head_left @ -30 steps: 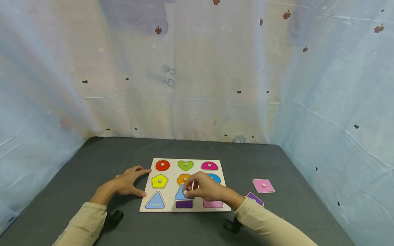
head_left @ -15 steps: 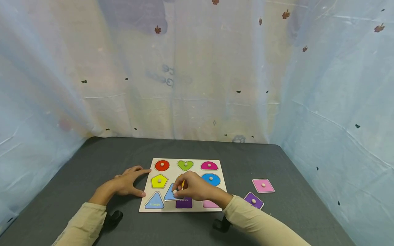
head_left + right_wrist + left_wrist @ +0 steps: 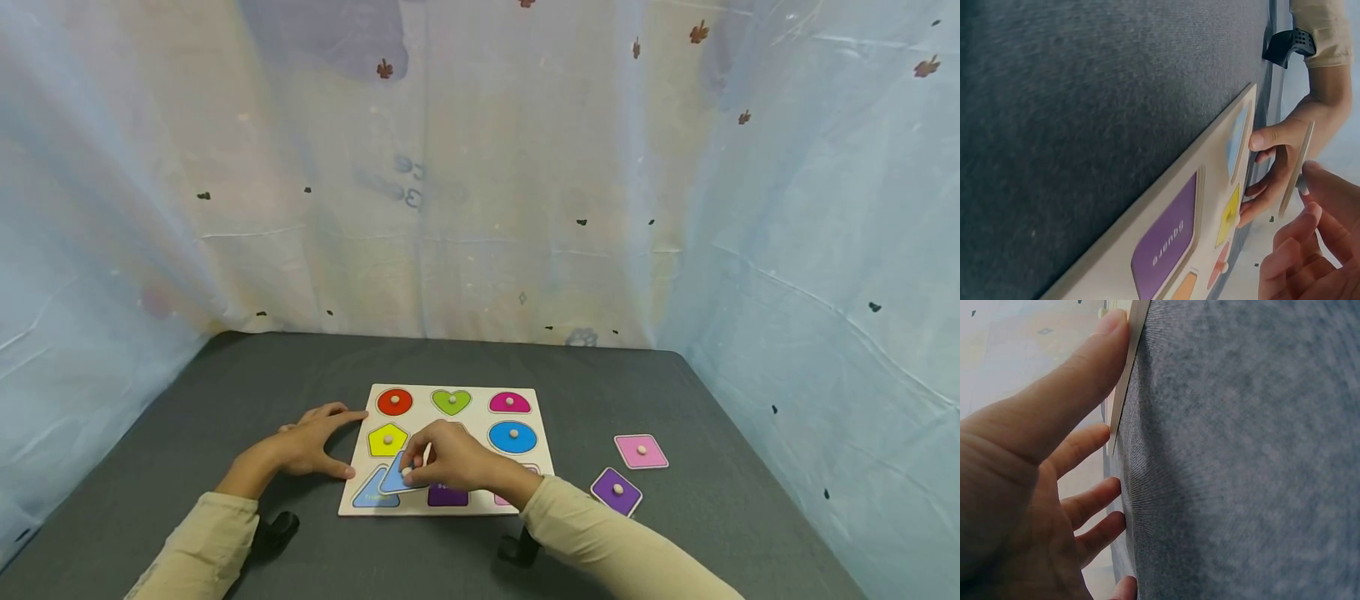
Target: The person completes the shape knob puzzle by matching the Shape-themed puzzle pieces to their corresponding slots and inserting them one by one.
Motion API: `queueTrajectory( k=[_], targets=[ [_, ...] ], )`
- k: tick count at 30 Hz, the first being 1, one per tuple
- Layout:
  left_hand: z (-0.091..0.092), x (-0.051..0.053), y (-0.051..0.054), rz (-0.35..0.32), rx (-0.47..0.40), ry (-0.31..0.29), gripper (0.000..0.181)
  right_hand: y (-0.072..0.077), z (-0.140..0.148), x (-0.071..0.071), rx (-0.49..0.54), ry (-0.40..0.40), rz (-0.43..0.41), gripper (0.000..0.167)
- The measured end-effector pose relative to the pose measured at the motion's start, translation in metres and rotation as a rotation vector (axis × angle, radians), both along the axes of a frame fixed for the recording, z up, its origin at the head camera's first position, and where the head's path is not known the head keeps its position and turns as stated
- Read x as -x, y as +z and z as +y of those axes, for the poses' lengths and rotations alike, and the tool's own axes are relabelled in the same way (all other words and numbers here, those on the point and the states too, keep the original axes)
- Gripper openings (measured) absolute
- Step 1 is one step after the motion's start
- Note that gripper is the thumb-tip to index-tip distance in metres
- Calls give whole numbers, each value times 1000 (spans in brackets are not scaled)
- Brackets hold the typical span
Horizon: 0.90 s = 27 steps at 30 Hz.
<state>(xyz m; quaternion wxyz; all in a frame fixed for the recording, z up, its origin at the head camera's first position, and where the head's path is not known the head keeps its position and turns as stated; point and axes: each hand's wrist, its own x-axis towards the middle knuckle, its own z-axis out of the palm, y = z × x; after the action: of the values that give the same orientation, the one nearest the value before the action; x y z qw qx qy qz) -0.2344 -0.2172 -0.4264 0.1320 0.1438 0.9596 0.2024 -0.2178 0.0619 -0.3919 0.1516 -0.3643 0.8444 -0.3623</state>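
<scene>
My right hand (image 3: 453, 456) pinches the small knob of a blue triangle puzzle piece (image 3: 394, 479), which hangs above the lower left of the wooden puzzle board (image 3: 480, 508). The piece partly covers the blue triangle recess (image 3: 367, 496). In the right wrist view the triangle piece (image 3: 1297, 169) shows edge-on, apart from the board. My left hand (image 3: 311, 442) rests at the board's left edge with thumb and fingers spread. The left wrist view shows its thumb (image 3: 1094, 359) touching the board's edge (image 3: 1129, 375). Beside the triangle recess lies a bare purple square recess (image 3: 448, 497).
Right of the board lie a pink parallelogram piece (image 3: 641, 451) and a purple square piece (image 3: 617, 490). Seated in the board are a red circle (image 3: 394, 402), green heart (image 3: 451, 403), magenta half-circle (image 3: 510, 403), yellow pentagon (image 3: 387, 442) and blue oval (image 3: 512, 438). Curtains (image 3: 480, 167) enclose the grey table (image 3: 600, 375).
My right hand has carried the triangle piece leftward, from over the square recess to over the triangle recess. The purple square piece is now less covered by the sleeve. My left hand stays put.
</scene>
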Motion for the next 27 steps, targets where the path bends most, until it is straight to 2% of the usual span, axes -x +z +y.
queueTrajectory(
  k=[8,27],
  targets=[
    [-1,0,2,13,-6,-17,97,-5,-12,1,-2,-1,-29,3],
    [0,-1,3,23,-3,-28,96,-18,-38,-2,-88,2,-16,4]
  ],
)
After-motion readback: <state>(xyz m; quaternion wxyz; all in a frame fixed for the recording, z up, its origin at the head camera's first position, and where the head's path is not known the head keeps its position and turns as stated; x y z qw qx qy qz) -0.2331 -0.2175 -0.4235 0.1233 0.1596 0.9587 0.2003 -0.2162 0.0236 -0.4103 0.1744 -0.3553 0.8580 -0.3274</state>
